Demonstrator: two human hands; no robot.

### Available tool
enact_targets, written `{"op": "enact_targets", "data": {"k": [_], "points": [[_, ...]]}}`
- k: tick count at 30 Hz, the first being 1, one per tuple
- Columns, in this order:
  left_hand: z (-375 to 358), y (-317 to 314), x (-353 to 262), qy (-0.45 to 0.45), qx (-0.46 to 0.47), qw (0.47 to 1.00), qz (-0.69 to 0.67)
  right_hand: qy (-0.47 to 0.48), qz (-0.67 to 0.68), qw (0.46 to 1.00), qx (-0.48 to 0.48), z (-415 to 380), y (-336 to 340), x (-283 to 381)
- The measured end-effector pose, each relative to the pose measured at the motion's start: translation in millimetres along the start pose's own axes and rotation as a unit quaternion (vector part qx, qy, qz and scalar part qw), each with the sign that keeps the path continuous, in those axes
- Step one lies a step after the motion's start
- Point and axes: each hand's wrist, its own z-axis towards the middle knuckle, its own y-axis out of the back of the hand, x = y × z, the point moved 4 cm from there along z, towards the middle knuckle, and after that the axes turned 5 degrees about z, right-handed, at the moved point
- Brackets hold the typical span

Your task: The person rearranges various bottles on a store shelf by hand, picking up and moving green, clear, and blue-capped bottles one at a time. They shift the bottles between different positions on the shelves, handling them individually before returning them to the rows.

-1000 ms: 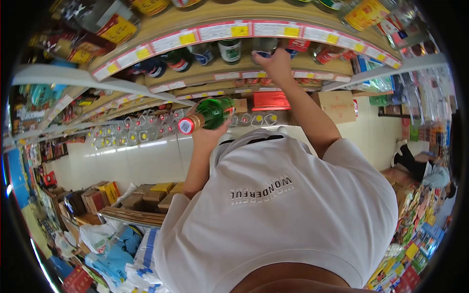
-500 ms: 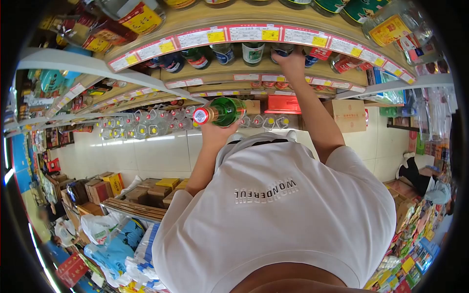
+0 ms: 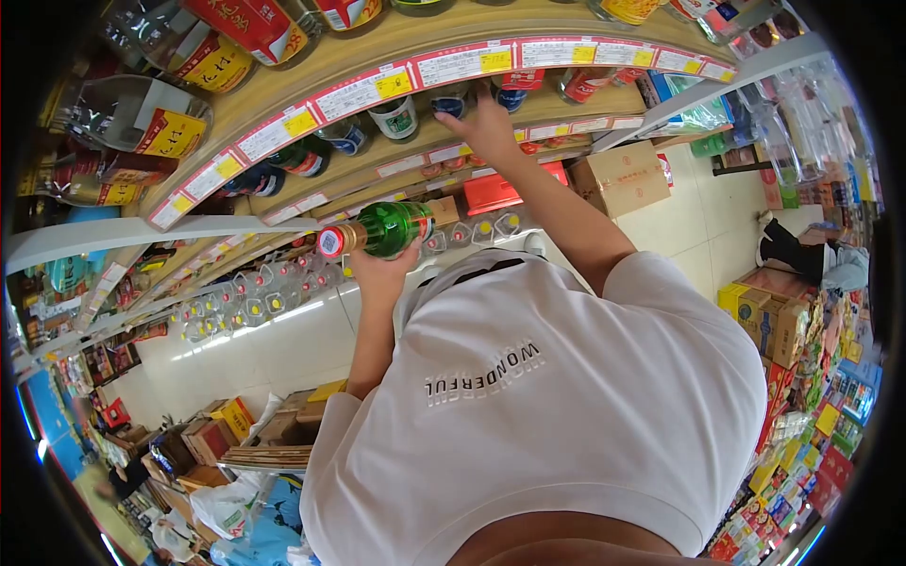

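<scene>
A green glass bottle [image 3: 392, 226] with a gold neck and red cap lies tilted in my left hand [image 3: 382, 269], cap pointing left. The fingers of that hand are wrapped around it from below. My right hand [image 3: 491, 132] reaches under the upper shelf's price strip, onto the shelf below. Its thumb lies across the front of a dark-blue-labelled bottle [image 3: 451, 99] and a finger runs along that bottle's right side; the fingertips are hidden. Beside it on the left stands a bottle with a white and green label [image 3: 394, 120]. Another blue-labelled bottle [image 3: 510, 97] stands to the right.
An upper shelf [image 3: 311, 85] full of bottles overhangs my right hand. On the floor are a cardboard box [image 3: 620, 179], a red box [image 3: 491, 191] and several clear jugs [image 3: 255, 292]. Stacked cartons [image 3: 212, 434] stand behind on the left. A person [image 3: 802, 253] is at the far right.
The view has turned, so shelves and both hands appear farther left. My left hand still holds the green bottle, and my right hand stays at the same blue-labelled bottle.
</scene>
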Motion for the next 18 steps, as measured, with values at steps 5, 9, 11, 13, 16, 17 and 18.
{"op": "enact_targets", "data": {"k": [5,9,11,13,16,17,18], "points": [[0,-21,-17,0.010,0.002,1.000,-0.024,-0.059,-0.014,0.996,-0.057,-40,43,-42],[-3,-38,-21,0.019,-0.003,1.000,-0.014,0.018,-0.110,0.978,-0.177,-24,77,-49],[-4,-46,-20,0.017,0.001,1.000,-0.005,0.054,-0.082,0.982,-0.159,-8,82,-50],[-3,-56,-28,0.024,0.010,0.999,-0.025,0.041,0.030,0.996,-0.077,8,78,-49],[-1,-67,-34,-0.003,0.009,1.000,-0.012,-0.068,0.028,0.997,-0.020,13,73,-56],[0,-71,-34,0.010,0.018,1.000,-0.019,-0.066,0.011,0.998,-0.007,15,75,-57],[1,-73,-35,0.023,0.027,0.999,-0.025,-0.063,-0.006,0.998,0.006,17,77,-57]]}}
